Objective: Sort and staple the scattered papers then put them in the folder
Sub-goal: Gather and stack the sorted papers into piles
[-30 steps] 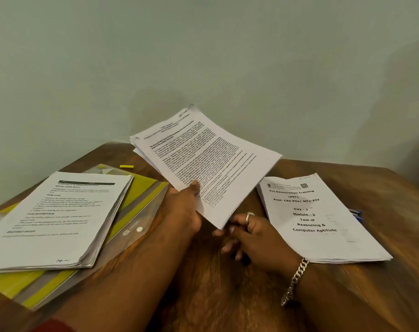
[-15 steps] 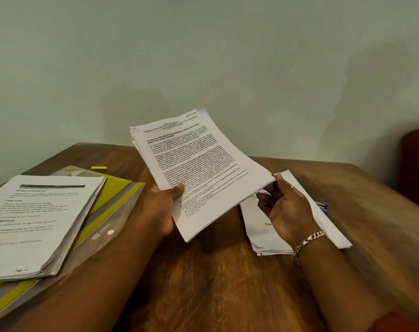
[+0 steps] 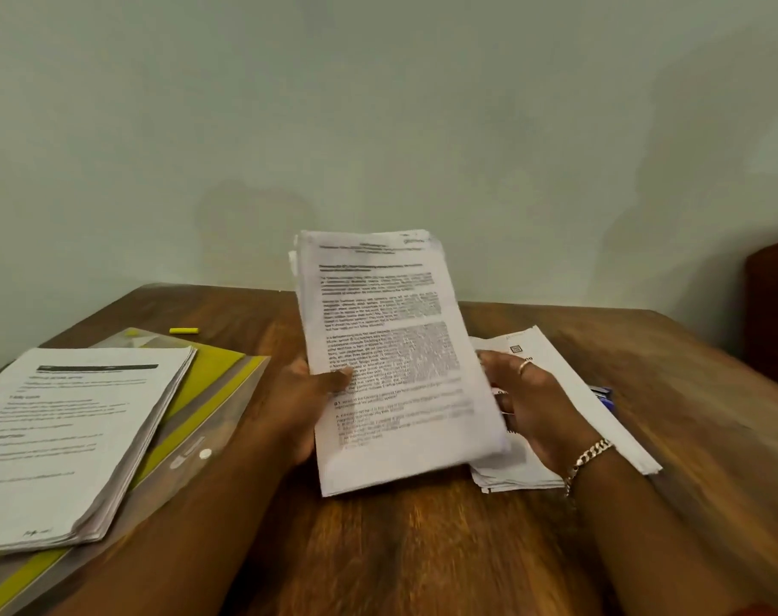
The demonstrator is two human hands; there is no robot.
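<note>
got this batch of papers stood up over the table, left hand pinching one edge, right hand curled round the other, probably to square it for stapling, folder waiting under the pile on my left

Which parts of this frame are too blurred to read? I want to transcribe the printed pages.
Head view: motion blur smears the held sheaf gripped by the left hand and right hand; its text is unreadable. The left stack is softened too, and the wooden table streaks toward the lower edge.
</note>
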